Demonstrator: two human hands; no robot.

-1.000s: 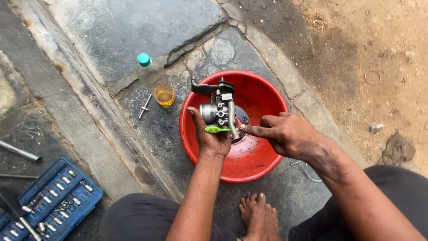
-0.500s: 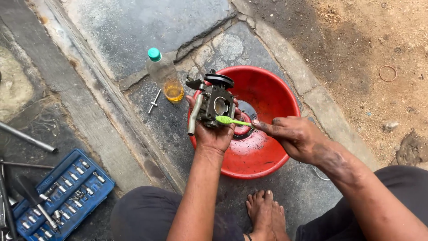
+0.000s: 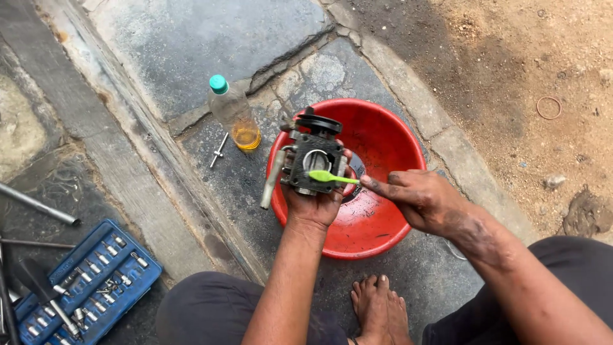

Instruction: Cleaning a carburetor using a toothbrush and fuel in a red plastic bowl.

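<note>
Stone pavement [image 3: 204,45]: grey slabs with cracked joints, bordered on the right by bare brown soil.

Red basin [image 3: 383,220]: round plastic tub standing on the pavement in front of the person's bare foot [image 3: 378,306]; dark residue lies in its bottom.

Blue tool case [image 3: 86,284]: open at lower left, rows of sockets inside. Metal rods lie beside it.

Bottle [image 3: 234,114]: clear plastic with a green cap, upright just left of the basin, a little amber liquid in the base. A small bolt [image 3: 218,151] lies next to it.

Engine part [image 3: 310,156]: dark metal carburettor-like body, held above the basin's left rim, round bore facing up.

Left hand [image 3: 314,203]: fingers closed around the underside of the engine part, supporting it.

Right hand [image 3: 424,199]: fingers pinched on the handle of a green brush [image 3: 332,177].

Green brush: head resting on the engine part, at the bore.
</note>
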